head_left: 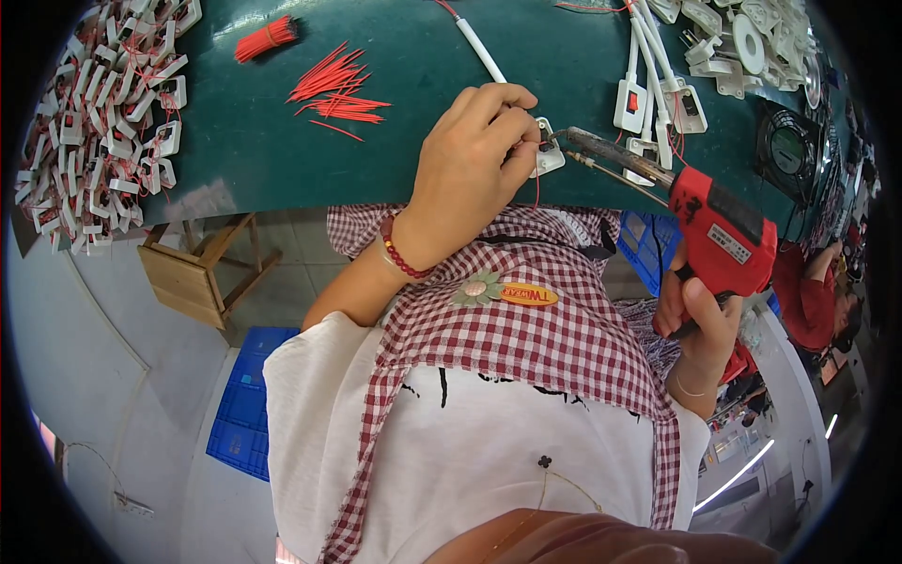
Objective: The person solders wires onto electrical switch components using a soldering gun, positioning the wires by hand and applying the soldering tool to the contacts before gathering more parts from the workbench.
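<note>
My left hand [474, 160] is closed on a small white plastic switch housing [550, 162] near the table's front edge, fingertips pressed at its inner side. A white tube [480, 49] runs away from this hand toward the far edge, with red wire at its far end. A thin red wire hangs below the housing. My right hand [705, 324] is wrapped round the handle of a red soldering gun [719, 230]. Its metal tip reaches left to the housing, beside my left fingertips. Whether the tip touches metal inside is too small to tell.
Loose red wires [331, 77] and a banded red bundle [266, 39] lie on the green table [235, 122]. Many white housings [103, 122] are heaped at the left. White switch units with tubes [630, 105], white plastic parts [719, 47] and a black fan [787, 150] are at the right.
</note>
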`<state>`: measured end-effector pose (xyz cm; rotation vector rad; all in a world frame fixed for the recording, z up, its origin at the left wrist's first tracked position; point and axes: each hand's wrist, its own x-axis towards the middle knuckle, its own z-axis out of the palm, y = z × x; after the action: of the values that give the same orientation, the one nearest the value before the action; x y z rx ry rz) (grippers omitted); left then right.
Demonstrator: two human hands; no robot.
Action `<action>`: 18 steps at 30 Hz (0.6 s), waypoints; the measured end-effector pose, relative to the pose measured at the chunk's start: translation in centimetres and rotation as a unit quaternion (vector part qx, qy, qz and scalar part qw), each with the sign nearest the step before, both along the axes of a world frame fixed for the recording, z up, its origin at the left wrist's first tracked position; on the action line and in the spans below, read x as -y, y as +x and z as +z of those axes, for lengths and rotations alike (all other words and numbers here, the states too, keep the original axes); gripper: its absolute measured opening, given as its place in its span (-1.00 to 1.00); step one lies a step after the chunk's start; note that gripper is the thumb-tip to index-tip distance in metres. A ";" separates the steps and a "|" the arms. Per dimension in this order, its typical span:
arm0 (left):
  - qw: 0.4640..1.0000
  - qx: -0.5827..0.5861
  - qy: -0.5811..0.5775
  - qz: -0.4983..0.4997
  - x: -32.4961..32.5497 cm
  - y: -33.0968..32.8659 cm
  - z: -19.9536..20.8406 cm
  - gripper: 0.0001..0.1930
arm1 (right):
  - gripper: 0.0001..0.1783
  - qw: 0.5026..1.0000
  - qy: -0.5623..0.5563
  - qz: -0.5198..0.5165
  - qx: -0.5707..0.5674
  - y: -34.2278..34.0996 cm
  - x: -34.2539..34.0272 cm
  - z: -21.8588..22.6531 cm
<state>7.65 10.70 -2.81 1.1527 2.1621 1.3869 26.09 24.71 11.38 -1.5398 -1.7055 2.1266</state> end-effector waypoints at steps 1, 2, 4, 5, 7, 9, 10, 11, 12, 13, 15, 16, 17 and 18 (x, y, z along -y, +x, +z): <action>1.000 0.000 0.000 -0.001 0.0 0.0 0.0 -0.89 | -0.54 1.000 -0.003 0.001 0.000 0.1 0.0 0.0; 1.000 0.001 0.000 -0.003 0.0 -0.1 0.0 -0.89 | -0.54 1.000 -0.002 0.001 0.000 0.1 0.0 0.0; 1.000 0.002 -0.001 -0.005 0.0 -0.1 0.0 -0.89 | -0.55 1.000 0.001 -0.003 0.007 0.1 0.1 0.0; 1.000 0.002 -0.001 -0.004 0.0 -0.1 0.0 -0.89 | -0.55 1.000 0.001 -0.003 0.007 0.1 0.2 0.0; 1.000 0.002 -0.001 -0.004 0.0 -0.1 0.0 -0.89 | -0.52 1.000 0.009 -0.006 0.009 0.1 0.3 0.1; 1.000 0.006 0.003 -0.002 0.0 -0.1 -0.1 -0.89 | -0.49 1.000 0.009 -0.008 0.002 0.1 0.3 0.3; 1.000 0.006 0.003 -0.002 0.0 -0.1 -0.1 -0.89 | -0.47 1.000 0.010 -0.008 -0.005 0.0 0.2 0.4; 1.000 0.006 0.004 -0.002 0.0 -0.1 -0.2 -0.89 | -0.47 1.000 0.010 -0.008 -0.005 -0.1 0.2 0.5; 1.000 0.006 0.005 -0.002 0.0 -0.1 -0.2 -0.90 | -0.45 1.000 0.010 -0.011 -0.008 -0.2 0.2 0.5; 1.000 0.006 0.006 -0.002 0.0 -0.1 -0.2 -0.90 | -0.43 1.000 0.011 -0.014 -0.011 -0.2 0.2 0.5; 1.000 0.009 0.000 -0.004 0.0 -0.2 -0.1 -0.90 | -0.43 1.000 0.011 -0.013 -0.011 -0.2 0.2 0.6; 1.000 0.009 0.000 -0.004 0.0 -0.2 0.0 -0.90 | -0.43 1.000 0.010 -0.011 -0.011 -0.2 0.2 0.5; 1.000 0.009 0.000 -0.004 0.0 -0.2 0.0 -0.90 | -0.43 1.000 0.010 -0.011 -0.011 -0.2 0.3 0.5; 1.000 0.010 0.000 -0.004 0.0 -0.2 0.0 -0.90 | -0.43 1.000 0.010 -0.010 -0.010 -0.2 0.3 0.5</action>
<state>7.47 10.69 -2.81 1.1421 2.1411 1.3879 25.90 24.44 11.85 -1.5198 -1.6919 2.1008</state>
